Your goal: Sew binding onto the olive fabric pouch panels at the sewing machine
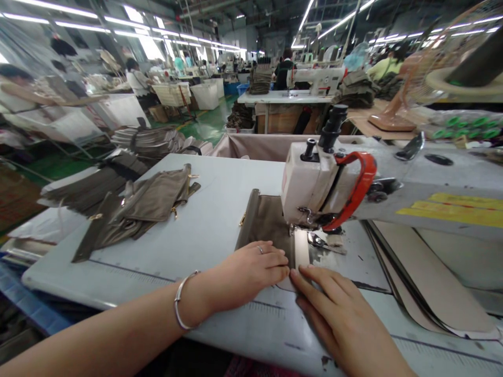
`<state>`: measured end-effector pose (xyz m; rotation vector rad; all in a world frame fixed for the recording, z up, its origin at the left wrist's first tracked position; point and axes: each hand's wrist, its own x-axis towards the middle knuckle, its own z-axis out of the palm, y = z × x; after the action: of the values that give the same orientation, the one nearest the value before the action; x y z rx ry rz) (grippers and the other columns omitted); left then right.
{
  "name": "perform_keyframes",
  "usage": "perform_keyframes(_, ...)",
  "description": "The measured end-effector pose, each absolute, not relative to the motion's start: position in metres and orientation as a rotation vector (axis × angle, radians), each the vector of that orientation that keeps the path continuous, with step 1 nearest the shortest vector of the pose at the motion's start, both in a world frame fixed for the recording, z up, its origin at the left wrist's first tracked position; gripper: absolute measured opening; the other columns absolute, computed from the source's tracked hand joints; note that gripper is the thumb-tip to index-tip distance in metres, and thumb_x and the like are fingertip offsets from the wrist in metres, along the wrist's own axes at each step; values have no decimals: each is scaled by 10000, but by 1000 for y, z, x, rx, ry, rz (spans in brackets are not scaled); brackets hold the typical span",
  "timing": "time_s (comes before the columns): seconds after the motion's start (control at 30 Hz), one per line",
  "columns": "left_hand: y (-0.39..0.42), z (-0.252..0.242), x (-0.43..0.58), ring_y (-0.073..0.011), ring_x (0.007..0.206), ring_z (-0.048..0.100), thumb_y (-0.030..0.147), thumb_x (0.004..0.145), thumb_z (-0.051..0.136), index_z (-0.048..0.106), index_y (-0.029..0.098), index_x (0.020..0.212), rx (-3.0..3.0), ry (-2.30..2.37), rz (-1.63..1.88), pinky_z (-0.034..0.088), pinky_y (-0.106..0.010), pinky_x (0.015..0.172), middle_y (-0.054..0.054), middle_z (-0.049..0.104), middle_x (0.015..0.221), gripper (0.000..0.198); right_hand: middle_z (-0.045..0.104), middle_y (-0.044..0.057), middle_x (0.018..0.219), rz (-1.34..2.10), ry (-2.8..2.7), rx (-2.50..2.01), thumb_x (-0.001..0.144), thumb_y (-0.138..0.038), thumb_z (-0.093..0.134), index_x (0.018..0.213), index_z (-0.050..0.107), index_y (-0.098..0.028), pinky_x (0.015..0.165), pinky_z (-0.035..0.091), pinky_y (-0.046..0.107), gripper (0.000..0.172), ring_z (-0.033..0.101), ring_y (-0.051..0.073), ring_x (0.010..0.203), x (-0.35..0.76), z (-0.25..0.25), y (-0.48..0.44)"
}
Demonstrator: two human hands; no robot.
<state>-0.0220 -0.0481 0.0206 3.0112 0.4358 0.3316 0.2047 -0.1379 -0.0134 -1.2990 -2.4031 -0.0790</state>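
Observation:
My left hand (251,269) lies flat, fingers stretched out, on a brown fabric piece (264,220) that runs under the head of a white sewing machine (314,183). A ring and a silver bracelet show on that hand and wrist. My right hand (338,314) rests flat beside it, fingertips on the near edge of the fabric just in front of the presser foot (314,238). The fingertips of both hands almost touch. A red guard (359,186) curves round the machine head.
A heap of brown fabric pieces with zips (137,209) lies at the left of the grey table (188,246). Tan cut panels (428,277) lie at the right. A cloth bin (255,146) hangs behind the table. Other workers sit at machines farther back.

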Motion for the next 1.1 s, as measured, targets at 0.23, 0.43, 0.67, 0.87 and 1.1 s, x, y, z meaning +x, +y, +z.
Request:
perform_keyframes(0.23, -30, 19, -16, -211, 1174, 570, 128, 946, 491, 578, 122, 1206, 3061, 421, 348, 417, -379, 1066, -92, 647, 1208, 274, 544, 80, 1283, -58, -2415, -1346, 945, -285, 519, 1351, 500, -220, 958, 474, 446, 412, 490, 250, 1174, 208, -10, -125)
perform_keyframes(0.43, -13, 16, -11, -203, 1155, 584, 113, 952, 471, 593, 117, 1165, 3045, 416, 355, 456, -359, 1024, -88, 661, 1178, 245, 554, 72, 1275, -25, -2455, -1371, 941, -313, 525, 1338, 516, -217, 968, 465, 445, 409, 489, 250, 1174, 209, -6, -113)
perform_keyframes(0.67, 3, 12, -7, -196, 1160, 586, 137, 938, 520, 606, 165, 1159, 2927, 539, 375, 469, -353, 1020, -76, 651, 1183, 238, 543, 82, 1309, -47, -2463, -1404, 925, -343, 542, 1357, 505, -200, 923, 480, 478, 456, 520, 276, 1105, 210, -7, -100)
perform_keyframes(0.87, 9, 9, -2, -184, 1168, 576, 143, 968, 472, 612, 151, 1174, 2890, 660, 395, 450, -333, 1051, -69, 631, 1224, 249, 495, 86, 1391, -50, -2473, -1458, 940, -380, 507, 1384, 479, -192, 922, 468, 483, 483, 518, 288, 1116, 209, -11, -95)
perform_keyframes(1.1, 9, 8, 1, -178, 1181, 569, 125, 953, 486, 626, 151, 1155, 2899, 707, 407, 440, -320, 1072, -65, 631, 1231, 247, 488, 84, 1404, -56, -2457, -1473, 943, -381, 492, 1392, 469, -188, 931, 456, 478, 489, 506, 286, 1148, 208, -13, -94)
